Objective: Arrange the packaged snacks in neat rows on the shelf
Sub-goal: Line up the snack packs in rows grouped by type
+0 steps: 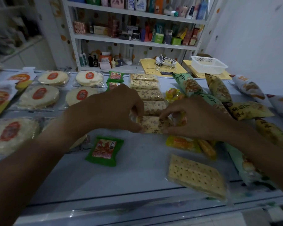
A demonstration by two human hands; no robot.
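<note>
At centre of the pale surface (137,170), head view: nut bar packet (151,125), nearest in a column of like packets (147,88), pinched at its ends by left hand (108,110) and right hand (194,118). Advice: square its edges to the packet behind, set flat, ends flush. Loose green sachet (104,150) nearby
</note>
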